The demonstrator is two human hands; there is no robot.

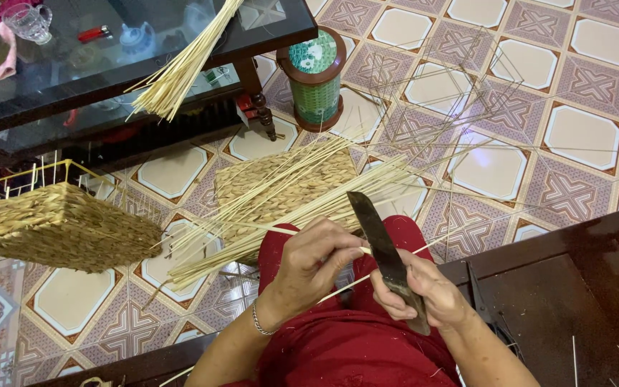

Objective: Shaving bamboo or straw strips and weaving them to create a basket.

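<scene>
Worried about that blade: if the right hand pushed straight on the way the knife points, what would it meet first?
Probably the thin strip pinched by the left hand, which crosses the knife held by the right hand; beyond lies the strip bundle, though depth is unclear.

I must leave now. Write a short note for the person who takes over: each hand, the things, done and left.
Left hand: pinches a thin pale strip.
Right hand: grips the dark knife, blade against the strip.
Things: loose strips lie across the lap and floor; a woven basket and a bare wire frame stand on the tiles.
Done: one basket looks woven.
Left: strip in hand is under the knife; the frame is bare.
</scene>
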